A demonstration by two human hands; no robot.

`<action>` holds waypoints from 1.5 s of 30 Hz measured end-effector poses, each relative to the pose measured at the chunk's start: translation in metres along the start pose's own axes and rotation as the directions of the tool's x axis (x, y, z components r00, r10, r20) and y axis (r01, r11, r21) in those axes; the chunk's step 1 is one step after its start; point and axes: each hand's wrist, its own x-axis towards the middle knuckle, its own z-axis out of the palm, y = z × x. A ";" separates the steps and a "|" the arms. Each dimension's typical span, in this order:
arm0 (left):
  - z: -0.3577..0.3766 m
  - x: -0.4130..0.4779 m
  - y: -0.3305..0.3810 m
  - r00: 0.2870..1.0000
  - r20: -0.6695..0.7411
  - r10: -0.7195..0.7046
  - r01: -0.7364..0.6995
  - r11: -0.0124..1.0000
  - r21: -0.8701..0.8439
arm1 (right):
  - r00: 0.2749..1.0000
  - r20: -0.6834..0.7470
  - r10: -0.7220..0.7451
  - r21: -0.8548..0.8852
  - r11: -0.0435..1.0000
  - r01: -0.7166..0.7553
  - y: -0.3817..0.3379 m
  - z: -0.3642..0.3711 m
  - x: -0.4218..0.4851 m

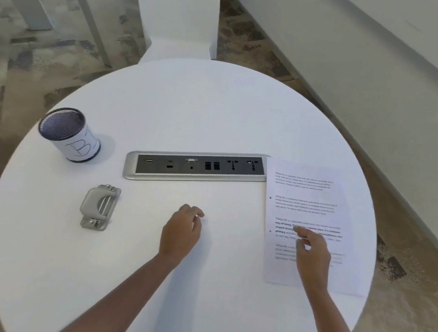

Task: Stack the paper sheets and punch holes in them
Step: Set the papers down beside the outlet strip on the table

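Your right hand point(312, 252) lies on the paper sheets point(311, 204), fingers spread and pressing flat on the printed text, not closed around anything. The sheets sit near the right edge of the round white tabletop point(191, 111), loosely overlapped rather than squared up, with one sheet's edge showing past another along the right side. Their far left corner covers the right end of the power and data socket panel point(198, 167) set into the middle of the tabletop.

Your left hand point(182, 231) hovers or rests near the middle of the tabletop, toward the near side, its fingers curled loosely inward; it holds nothing that can be seen. Whether it touches the surface, you cannot tell from this view.

The hole punch point(99, 206), grey metal, stands toward the left side of the tabletop, well apart from both hands and from the sheets. Beyond it, nearer the far left edge, stands a mesh pen cup point(69, 133) wrapped in white paper with a letter drawn on it.

A white chair point(177, 11) stands past the far edge.
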 end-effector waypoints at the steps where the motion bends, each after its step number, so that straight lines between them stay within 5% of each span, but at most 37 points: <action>1: -0.008 -0.003 -0.011 1.000 -0.019 0.025 -0.025 1.000 0.005 | 1.000 0.023 -0.009 0.012 1.000 0.008 -0.005 0.009 -0.006; 7: -0.055 -0.024 -0.066 0.977 -0.174 0.123 -0.102 0.987 0.128 | 0.978 0.190 -0.085 0.044 0.996 0.078 -0.034 0.056 -0.046; 14: -0.081 -0.057 -0.116 0.974 -0.220 0.056 -0.018 0.985 0.174 | 0.916 0.390 -0.091 -0.004 0.995 0.100 -0.049 0.091 -0.088; 30: -0.101 -0.069 -0.168 0.968 -0.217 -0.126 0.175 0.959 0.225 | 0.842 0.479 -0.249 -0.202 0.902 0.382 -0.083 0.128 -0.122; 45: -0.105 -0.064 -0.178 0.964 -0.248 -0.095 0.157 0.957 0.243 | 0.716 0.633 -0.294 -0.474 0.585 0.659 -0.101 0.140 -0.117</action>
